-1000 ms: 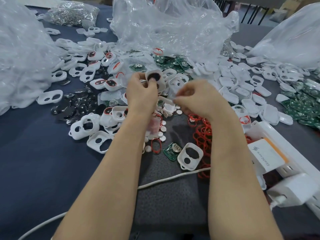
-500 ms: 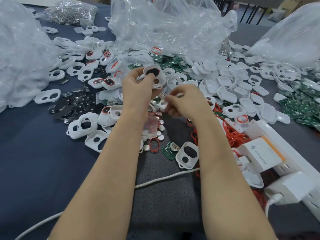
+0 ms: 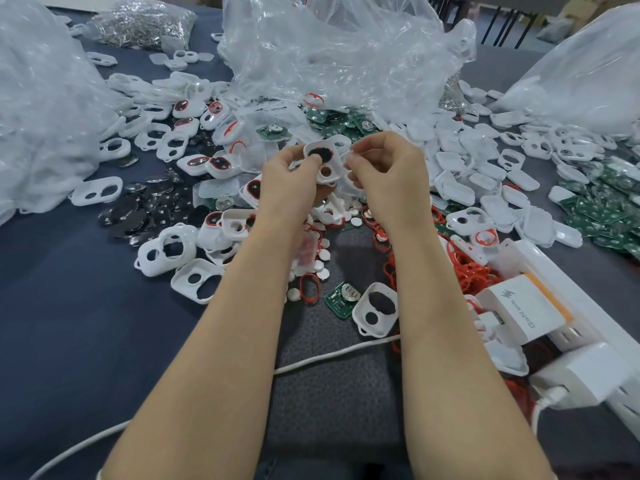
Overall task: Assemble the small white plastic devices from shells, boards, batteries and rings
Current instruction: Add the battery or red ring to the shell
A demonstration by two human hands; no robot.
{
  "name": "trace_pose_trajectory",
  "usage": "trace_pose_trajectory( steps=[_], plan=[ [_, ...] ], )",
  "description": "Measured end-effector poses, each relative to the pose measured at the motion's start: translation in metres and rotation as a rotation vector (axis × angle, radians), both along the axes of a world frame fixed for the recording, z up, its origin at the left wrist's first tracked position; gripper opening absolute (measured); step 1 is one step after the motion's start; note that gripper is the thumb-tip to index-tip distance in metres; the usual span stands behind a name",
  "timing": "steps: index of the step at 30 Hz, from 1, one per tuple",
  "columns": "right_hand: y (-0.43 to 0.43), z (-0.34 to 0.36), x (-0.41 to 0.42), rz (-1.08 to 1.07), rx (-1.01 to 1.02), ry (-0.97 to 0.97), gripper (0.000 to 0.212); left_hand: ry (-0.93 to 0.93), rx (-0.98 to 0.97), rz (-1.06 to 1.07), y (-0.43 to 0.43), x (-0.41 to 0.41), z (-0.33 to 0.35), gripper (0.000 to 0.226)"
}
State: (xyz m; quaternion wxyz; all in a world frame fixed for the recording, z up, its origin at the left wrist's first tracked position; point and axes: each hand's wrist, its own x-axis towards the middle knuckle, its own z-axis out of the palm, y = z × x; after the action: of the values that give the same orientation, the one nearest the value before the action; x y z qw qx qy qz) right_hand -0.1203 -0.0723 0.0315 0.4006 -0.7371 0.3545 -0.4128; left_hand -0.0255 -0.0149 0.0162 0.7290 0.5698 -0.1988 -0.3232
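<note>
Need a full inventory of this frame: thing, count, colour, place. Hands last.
Shells: many, white, scattered across table.
Held shell: one, white, dark disc inside, in left hand.
Boards: many, green, one near centre, piles far centre and right.
Rings: many, red, heap right of centre.
Discs: many, dark, left.
Bags: three, clear, along the back.
Power strip: one, white, chargers plugged in, right.
Cable: one, white, front.
Table: dark blue.
Left hand: grips shell.
Right hand: pinched; contents unclear.

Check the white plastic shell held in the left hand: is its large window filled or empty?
Filled. The white plastic shell in the left hand shows a dark insert in its large window; the small round hole below is open.
</note>
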Motion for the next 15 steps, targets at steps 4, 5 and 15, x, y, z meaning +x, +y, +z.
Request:
trace_pose_trajectory(
  steps=[4,5,15],
  plan=[
    [0.000,0.000,0.002,-0.023,-0.046,0.006,0.015,0.073,-0.016,-0.014,-0.001,0.000,0.001,0.012],
    [0.000,-0.001,0.003,-0.027,-0.056,0.007,0.013,0.080,-0.015,-0.014,0.000,0.000,0.001,0.012],
    [0.004,-0.005,0.012,-0.062,-0.084,0.080,0.002,0.064,-0.041,0.004,-0.003,-0.001,0.001,0.018]
  ],
)
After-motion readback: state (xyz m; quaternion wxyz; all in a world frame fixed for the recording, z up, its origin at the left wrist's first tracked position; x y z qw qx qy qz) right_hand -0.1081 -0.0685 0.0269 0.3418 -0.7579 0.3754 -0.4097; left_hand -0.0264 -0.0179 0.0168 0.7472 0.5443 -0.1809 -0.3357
